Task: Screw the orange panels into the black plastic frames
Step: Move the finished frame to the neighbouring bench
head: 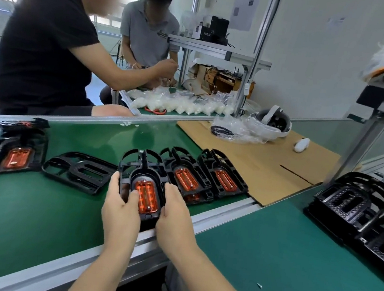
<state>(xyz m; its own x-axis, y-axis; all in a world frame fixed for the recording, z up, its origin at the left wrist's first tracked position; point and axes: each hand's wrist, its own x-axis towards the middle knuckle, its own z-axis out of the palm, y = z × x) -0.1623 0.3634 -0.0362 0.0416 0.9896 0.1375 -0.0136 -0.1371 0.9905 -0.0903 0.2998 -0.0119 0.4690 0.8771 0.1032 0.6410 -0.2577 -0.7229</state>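
Both hands hold one black plastic frame (145,166) above the table's front edge. My left hand (121,205) grips its left side, the thumb resting on the orange panel (146,196) set in it. My right hand (176,213) grips its right side. Small silver screws show in the panel. Two more frames with orange panels (185,176) (225,180) lean just to the right. An empty black frame (80,171) lies to the left, and another frame with an orange panel (16,157) lies farther left.
A stack of black frames (351,205) sits on the right green table. Cardboard (264,164) carries a white headset (272,121) and plastic bags. A loose screw (259,285) lies on the right mat. Two people work across the table among bags of white parts (179,104).
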